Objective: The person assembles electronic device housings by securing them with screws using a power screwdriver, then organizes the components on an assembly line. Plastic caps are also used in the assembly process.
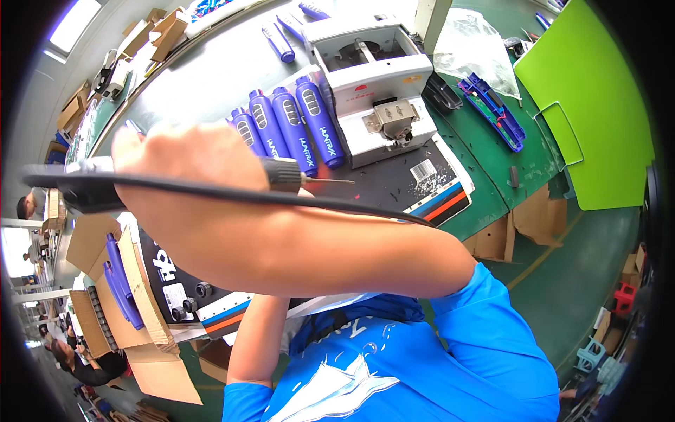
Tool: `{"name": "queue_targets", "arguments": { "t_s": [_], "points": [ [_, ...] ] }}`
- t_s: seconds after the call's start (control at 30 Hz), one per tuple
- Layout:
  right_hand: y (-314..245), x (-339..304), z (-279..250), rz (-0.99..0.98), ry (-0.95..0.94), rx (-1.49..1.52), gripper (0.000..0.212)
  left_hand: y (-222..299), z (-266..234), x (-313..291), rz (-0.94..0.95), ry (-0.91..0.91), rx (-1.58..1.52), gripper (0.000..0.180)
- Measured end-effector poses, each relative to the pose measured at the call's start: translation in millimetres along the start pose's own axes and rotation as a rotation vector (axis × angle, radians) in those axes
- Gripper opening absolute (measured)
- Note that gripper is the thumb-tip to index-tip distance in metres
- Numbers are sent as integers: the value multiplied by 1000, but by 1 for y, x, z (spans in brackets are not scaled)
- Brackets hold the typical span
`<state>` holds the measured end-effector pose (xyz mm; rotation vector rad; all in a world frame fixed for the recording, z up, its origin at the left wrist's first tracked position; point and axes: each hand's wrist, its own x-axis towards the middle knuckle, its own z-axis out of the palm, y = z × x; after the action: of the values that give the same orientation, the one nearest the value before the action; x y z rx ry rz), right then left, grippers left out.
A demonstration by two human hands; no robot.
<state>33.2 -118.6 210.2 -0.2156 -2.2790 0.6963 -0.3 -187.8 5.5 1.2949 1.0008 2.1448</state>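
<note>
Across the middle, my right hand (190, 162) is closed round an electric screwdriver (285, 174), its thin bit pointing right. The screwdriver's black cable (316, 206) runs back along my forearm. My left forearm (259, 337) rises from the lower edge and passes behind the right one, which hides most of my left hand. Just beyond the screwdriver, several purple handle-shaped housings (320, 123) with grey vents lie side by side on a dark mat (380, 183). A white machine (380, 88) with a metal fitting on its front, apparently a screw feeder, stands to their right.
An open purple housing (492, 112) with wires lies on the green table (471, 158), near a clear plastic bag (474, 46). A lime-green board (590, 105) is at the right. At left, a cardboard box (144, 281) holds purple housings; black round parts (190, 304) lie beside it.
</note>
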Motion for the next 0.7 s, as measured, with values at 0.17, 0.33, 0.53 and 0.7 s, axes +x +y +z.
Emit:
{"name": "queue_targets", "arguments": {
  "t_s": [0.17,0.33,0.53,0.7],
  "points": [
    [-16,-3,46,201,30,-161,14,35,25,9,-315,216,-227,36],
    [-5,-3,21,153,-138,-281,23,-27,13,-15,2,340,-743,20],
    [17,-13,-4,65,-65,-115,13,-3,27,24,-96,125,-101,19],
    [48,15,-24,131,538,124,19,39,27,51,-133,-89,409,19]
  ]
}}
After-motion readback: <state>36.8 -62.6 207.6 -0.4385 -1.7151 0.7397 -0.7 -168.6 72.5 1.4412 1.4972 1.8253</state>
